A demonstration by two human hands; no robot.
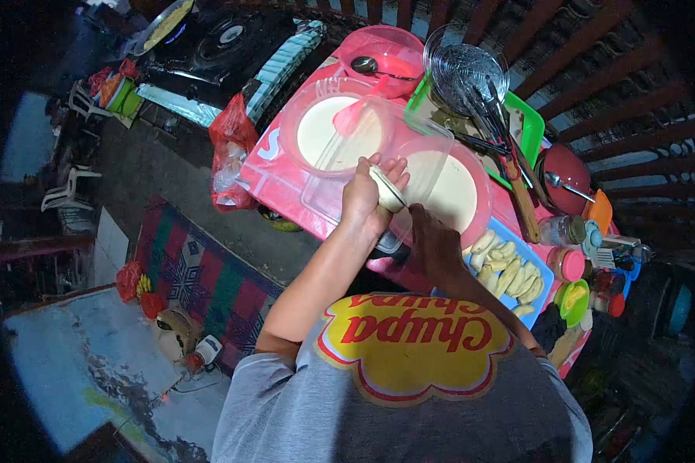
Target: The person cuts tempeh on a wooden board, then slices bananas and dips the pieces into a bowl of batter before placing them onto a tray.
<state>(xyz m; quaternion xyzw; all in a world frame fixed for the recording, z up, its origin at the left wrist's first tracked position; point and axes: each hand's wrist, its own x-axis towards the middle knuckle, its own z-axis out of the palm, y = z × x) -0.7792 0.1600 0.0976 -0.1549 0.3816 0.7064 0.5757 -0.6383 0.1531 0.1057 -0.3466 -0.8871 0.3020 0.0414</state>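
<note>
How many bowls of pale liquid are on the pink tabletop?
2. The first bowl is beside the pink bowl holding a dark spoon; the second bowl is beside the blue tray of bananas. None seems hidden.

Left of the pink table [282, 187], a strip of grey floor [170, 174] is leaving a way past for a hand, with a red plastic bag [232, 143] hanging at the table's edge and narrowing it. On the tabletop, a clear container [314, 204], a left bowl [287, 123], a right bowl [483, 193] and a blue tray [515, 240] are crowding any low path, while long handles [524, 210] are jutting from the green tray [531, 133] behind, leaving passage above the rims.
</note>
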